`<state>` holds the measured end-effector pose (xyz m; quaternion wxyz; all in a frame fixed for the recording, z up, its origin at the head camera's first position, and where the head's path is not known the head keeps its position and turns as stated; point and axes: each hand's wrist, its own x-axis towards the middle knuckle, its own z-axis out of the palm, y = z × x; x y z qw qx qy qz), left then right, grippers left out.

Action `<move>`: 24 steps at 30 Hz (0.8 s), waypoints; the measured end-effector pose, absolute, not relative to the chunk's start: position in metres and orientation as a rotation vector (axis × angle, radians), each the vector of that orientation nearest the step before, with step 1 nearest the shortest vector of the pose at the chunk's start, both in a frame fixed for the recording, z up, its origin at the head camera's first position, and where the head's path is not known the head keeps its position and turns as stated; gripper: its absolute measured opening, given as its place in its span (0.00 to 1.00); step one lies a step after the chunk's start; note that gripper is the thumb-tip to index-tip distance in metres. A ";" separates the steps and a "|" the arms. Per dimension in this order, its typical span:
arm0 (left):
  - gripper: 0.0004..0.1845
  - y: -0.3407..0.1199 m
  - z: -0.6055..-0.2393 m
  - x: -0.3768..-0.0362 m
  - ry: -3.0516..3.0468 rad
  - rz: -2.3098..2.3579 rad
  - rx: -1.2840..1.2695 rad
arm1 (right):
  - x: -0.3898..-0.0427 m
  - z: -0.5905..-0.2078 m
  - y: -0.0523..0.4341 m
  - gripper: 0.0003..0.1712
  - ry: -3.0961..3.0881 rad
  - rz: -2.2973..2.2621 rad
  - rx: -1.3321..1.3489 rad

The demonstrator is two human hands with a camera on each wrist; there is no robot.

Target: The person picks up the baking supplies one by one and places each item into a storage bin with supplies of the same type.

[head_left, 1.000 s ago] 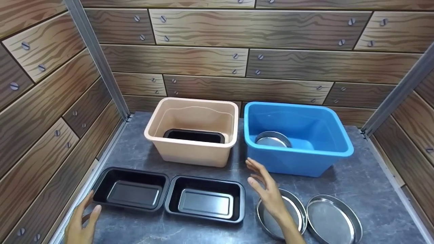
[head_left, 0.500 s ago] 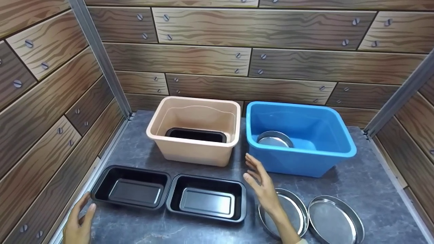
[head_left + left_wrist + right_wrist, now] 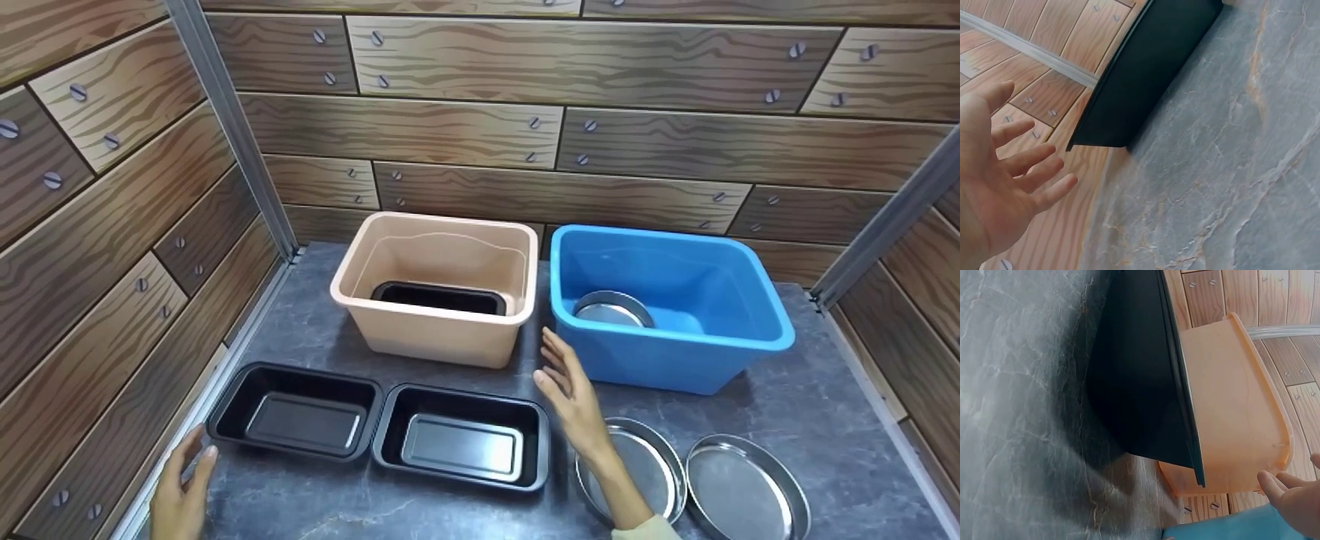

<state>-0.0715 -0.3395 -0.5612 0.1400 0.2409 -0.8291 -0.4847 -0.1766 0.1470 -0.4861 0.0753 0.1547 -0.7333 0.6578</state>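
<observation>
Hovering with straight, spread fingers, the left hand [image 3: 180, 499] sits at the lower left of the head view, just beside the near corner of the left black tray [image 3: 296, 410] without touching it; it holds nothing. In the left wrist view the same hand [image 3: 999, 185] shows an open palm at the left edge, with the tray's dark outer wall [image 3: 1145, 73] above it toward the top centre.

Near the middle of the head view, the right hand [image 3: 570, 390] is held up flat, fingers extended and empty, standing between the right black tray [image 3: 463, 436] and the blue tub [image 3: 670, 307], above the edge of a round metal pan [image 3: 634, 469]. Only its fingertips [image 3: 1289, 498] show in the lower right of the right wrist view.

A second metal pan [image 3: 746, 487] lies just beside the first, in the lower right of the head view. Behind the trays, at the centre, the beige tub [image 3: 435, 289] contains another black tray [image 3: 439, 298]. The blue tub to its right contains a metal pan [image 3: 611, 309]. All of it rests on a grey marbled tabletop [image 3: 810, 397], enclosed by wood-patterned walls [image 3: 525, 97].
</observation>
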 end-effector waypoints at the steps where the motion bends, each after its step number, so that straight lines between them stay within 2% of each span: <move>1: 0.29 -0.340 -0.563 -0.072 -2.386 -1.411 0.693 | -0.178 -0.487 0.147 0.34 -2.199 1.974 0.463; 12: 0.33 -0.348 -0.572 -0.082 -2.357 -1.524 0.729 | -0.185 -0.487 0.143 0.34 -2.190 2.003 0.429; 24: 0.33 -0.350 -0.587 -0.093 -2.341 -1.558 0.718 | -0.201 -0.483 0.127 0.33 -2.198 1.980 0.433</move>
